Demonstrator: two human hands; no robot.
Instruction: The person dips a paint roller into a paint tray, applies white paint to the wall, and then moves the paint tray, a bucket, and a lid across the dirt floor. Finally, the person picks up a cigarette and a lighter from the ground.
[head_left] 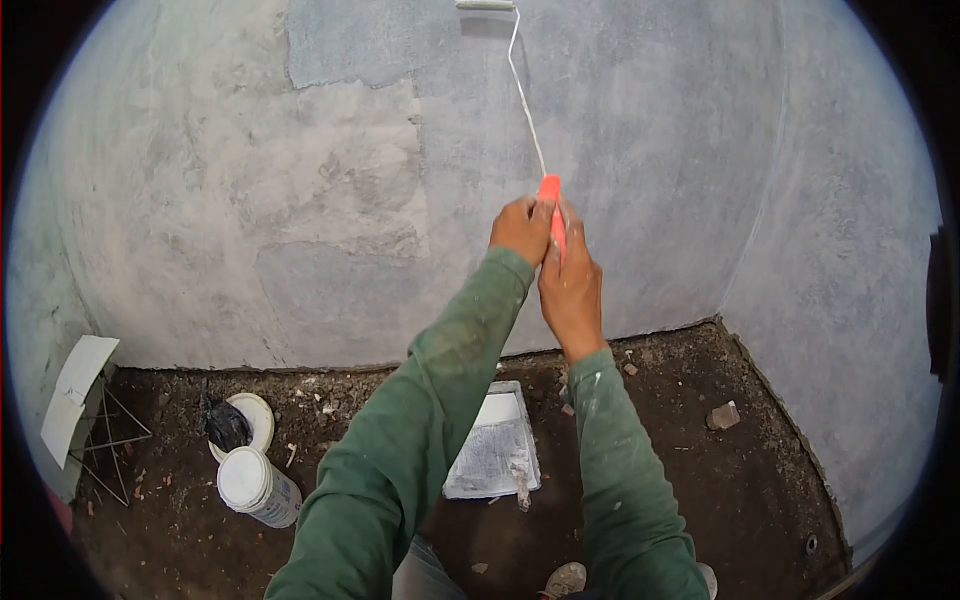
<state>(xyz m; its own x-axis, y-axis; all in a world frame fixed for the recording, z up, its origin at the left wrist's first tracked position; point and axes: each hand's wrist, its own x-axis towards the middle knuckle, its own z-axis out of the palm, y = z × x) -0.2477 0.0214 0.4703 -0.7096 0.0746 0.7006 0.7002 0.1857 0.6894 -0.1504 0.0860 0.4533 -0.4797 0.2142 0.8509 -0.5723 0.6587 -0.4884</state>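
Note:
My left hand (522, 230) and my right hand (573, 290) are both closed around the orange-red handle (550, 188) of a paint roller, left hand at the upper part. From the handle a white-coated wire (522, 92) runs up to the roller sleeve (485, 5), cut off by the top edge of view, at the grey wall (620, 120). Below, between my green sleeves, a paint tray (532, 440) with white paint lies on the ground, partly hidden by my left arm. A paint-smeared brush (521, 488) rests at its near right corner.
Left of me stand a white paint bucket (245, 480) and a round white lid (262, 420) with black plastic (228, 425). A chair-like wire frame with a white panel (80, 380) leans farther left. A stone chunk (722, 415) sits on the dirt floor (690, 490); my shoe (566, 578) shows below.

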